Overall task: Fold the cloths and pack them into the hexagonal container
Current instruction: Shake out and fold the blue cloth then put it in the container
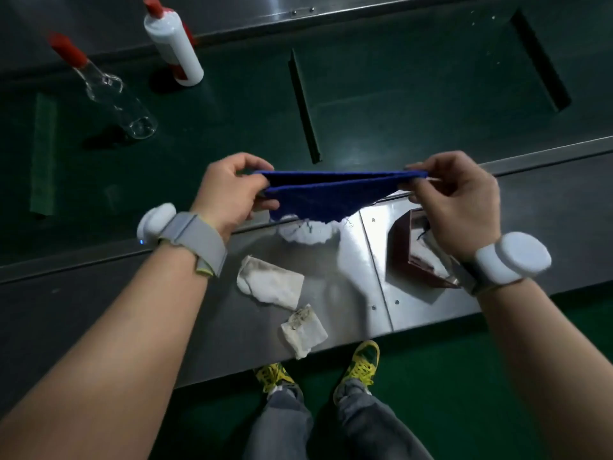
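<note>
A blue cloth [326,197] hangs stretched in the air above the steel counter, doubled over so its two top edges run side by side. My left hand [232,190] pinches its left end and my right hand [459,200] pinches its right end. The dark brown hexagonal container [403,247] stands on the counter under my right wrist, partly hidden by it, with something pale inside. On the counter lie a white cloth [270,282], a smaller stained white cloth [303,330] near the front edge, and a bunched white cloth [306,232] below the blue one.
Behind the steel counter [358,287] runs a dark green belt [381,104] with raised cleats. A clear glass bottle [109,91] with a red cap and a white bottle [174,46] stand at the far left. My feet in yellow shoes [360,363] are on the green floor.
</note>
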Motion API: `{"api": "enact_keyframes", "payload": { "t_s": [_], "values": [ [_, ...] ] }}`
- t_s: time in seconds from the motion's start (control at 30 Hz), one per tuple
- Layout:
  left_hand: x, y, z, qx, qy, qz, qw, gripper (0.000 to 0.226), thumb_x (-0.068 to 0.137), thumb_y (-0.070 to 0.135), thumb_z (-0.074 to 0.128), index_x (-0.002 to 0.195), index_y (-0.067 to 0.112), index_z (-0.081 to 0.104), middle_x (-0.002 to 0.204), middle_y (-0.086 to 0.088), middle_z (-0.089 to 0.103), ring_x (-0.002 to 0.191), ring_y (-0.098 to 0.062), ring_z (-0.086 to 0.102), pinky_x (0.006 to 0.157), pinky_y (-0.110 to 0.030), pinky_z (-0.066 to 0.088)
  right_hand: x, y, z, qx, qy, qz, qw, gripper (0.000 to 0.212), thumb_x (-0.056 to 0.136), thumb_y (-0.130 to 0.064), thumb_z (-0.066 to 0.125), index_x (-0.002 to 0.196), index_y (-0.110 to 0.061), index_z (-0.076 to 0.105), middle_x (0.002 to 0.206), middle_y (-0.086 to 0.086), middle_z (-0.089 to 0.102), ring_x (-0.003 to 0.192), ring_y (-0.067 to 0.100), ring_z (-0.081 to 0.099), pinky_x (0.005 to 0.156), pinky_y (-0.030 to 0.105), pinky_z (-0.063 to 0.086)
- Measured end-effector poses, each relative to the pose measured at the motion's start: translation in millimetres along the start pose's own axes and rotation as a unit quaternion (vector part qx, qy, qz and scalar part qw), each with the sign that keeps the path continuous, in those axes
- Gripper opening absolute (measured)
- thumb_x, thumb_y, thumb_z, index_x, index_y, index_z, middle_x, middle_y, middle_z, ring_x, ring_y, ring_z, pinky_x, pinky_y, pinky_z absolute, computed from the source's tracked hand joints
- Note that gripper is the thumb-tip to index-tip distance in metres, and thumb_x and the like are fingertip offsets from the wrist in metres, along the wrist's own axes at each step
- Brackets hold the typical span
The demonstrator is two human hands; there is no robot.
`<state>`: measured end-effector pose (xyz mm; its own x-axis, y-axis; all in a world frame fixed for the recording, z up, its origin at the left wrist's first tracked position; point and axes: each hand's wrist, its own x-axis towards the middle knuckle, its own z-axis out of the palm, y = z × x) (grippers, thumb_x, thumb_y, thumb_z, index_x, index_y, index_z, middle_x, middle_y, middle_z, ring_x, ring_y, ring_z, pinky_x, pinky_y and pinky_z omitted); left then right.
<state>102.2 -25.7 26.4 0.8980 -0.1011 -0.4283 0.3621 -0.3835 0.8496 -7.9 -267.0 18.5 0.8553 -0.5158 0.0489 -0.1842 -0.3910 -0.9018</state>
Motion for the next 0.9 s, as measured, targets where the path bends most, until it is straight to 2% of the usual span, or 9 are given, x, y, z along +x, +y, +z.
{"api": "enact_keyframes", "payload": {
  "t_s": [0.1,0.2,0.27,0.37,0.47,0.63,0.77,0.83,0.9],
  "values": [
    [-20.9,-26.7,6.9,-0.017,0.015,0.055,0.998,0.028,0.080,0.000,0.058,0.078,0.026,0.068,0.073,0.001,0.067,0.058,-0.013,0.060,0.040,-0.017,0.038,-21.6,19.0,-7.6,-0.001,0.002,0.031,1.000,0.011,0.079,-0.012,0.067,0.086,-0.020,0.066,0.086,0.001,0.074,0.073,0.016,0.070,0.069,0.045,0.058],
    [-46.7,-79.6,22.8,-0.052,-0.008,-0.031,0.998,0.028,0.079,-0.001,0.063,0.085,0.025,0.071,0.083,-0.005,0.068,0.071,-0.022,0.056,0.055,-0.024,0.042,-59.6,51.4,-10.6,-0.016,-0.036,0.047,0.998,0.017,0.078,-0.003,0.068,0.084,-0.018,0.067,0.088,-0.004,0.074,0.071,0.003,0.067,0.067,0.021,0.055],
    [-60.6,-119.7,39.4,-0.041,-0.031,-0.108,0.993,0.026,0.081,-0.001,0.063,0.097,0.017,0.071,0.083,-0.004,0.068,0.072,-0.019,0.060,0.052,-0.017,0.043,-88.2,79.2,-8.1,-0.046,-0.078,0.093,0.992,0.024,0.077,0.000,0.068,0.080,-0.024,0.064,0.088,-0.008,0.073,0.072,0.000,0.067,0.066,0.010,0.052],
    [-76.5,-165.9,62.2,-0.038,-0.057,-0.223,0.972,0.015,0.085,-0.001,0.061,0.099,-0.002,0.067,0.069,-0.008,0.064,0.050,-0.007,0.062,0.039,-0.011,0.038,-126.6,122.1,1.4,-0.155,-0.146,0.178,0.961,0.028,0.075,-0.004,0.070,0.072,-0.030,0.058,0.072,-0.008,0.069,0.061,0.003,0.060,0.061,0.015,0.044],
    [-77.8,-190.2,69.8,0.000,-0.059,-0.282,0.957,0.007,0.087,0.007,0.062,0.087,0.002,0.067,0.059,-0.008,0.062,0.035,-0.001,0.056,0.032,-0.011,0.034,-143.8,150.1,10.0,-0.196,-0.168,0.249,0.933,0.020,0.079,-0.014,0.069,0.073,-0.029,0.057,0.071,-0.003,0.067,0.062,0.018,0.060,0.061,0.022,0.038],
    [-44.0,-188.7,68.7,-0.013,-0.025,-0.231,0.973,0.011,0.086,0.009,0.063,0.090,0.001,0.069,0.054,0.002,0.069,0.044,-0.008,0.063,0.041,-0.015,0.045,-118.4,149.8,27.5,-0.207,-0.069,0.231,0.948,0.009,0.081,-0.026,0.064,0.079,-0.029,0.056,0.073,-0.001,0.068,0.064,0.021,0.060,0.065,0.024,0.043],
    [-11.1,-175.9,77.6,-0.069,-0.041,-0.170,0.982,0.037,0.083,0.018,0.067,0.119,0.021,0.055,0.080,0.001,0.075,0.065,-0.012,0.068,0.060,-0.028,0.052,-88.7,136.5,41.8,-0.243,-0.026,0.231,0.942,0.020,0.083,-0.034,0.058,0.102,-0.028,0.057,0.097,0.006,0.072,0.086,0.031,0.066,0.076,0.039,0.054],
    [-2.6,-175.7,84.4,0.011,-0.010,-0.141,0.990,0.050,0.081,0.021,0.065,0.127,0.029,0.049,0.085,-0.002,0.075,0.069,-0.017,0.068,0.067,-0.032,0.052,-89.3,129.4,46.0,-0.301,-0.036,0.218,0.928,0.031,0.085,-0.036,0.058,0.114,-0.029,0.050,0.112,0.004,0.065,0.092,0.033,0.064,0.076,0.042,0.053],
    [3.1,-178.1,91.4,0.192,0.042,-0.085,0.977,0.039,0.080,0.026,0.061,0.118,0.025,0.057,0.092,0.000,0.075,0.087,-0.024,0.067,0.074,-0.028,0.046,-97.8,126.7,52.3,-0.319,-0.066,0.168,0.930,0.028,0.088,-0.034,0.055,0.115,-0.025,0.052,0.115,0.004,0.060,0.088,0.033,0.062,0.072,0.041,0.052]
  ]
}}
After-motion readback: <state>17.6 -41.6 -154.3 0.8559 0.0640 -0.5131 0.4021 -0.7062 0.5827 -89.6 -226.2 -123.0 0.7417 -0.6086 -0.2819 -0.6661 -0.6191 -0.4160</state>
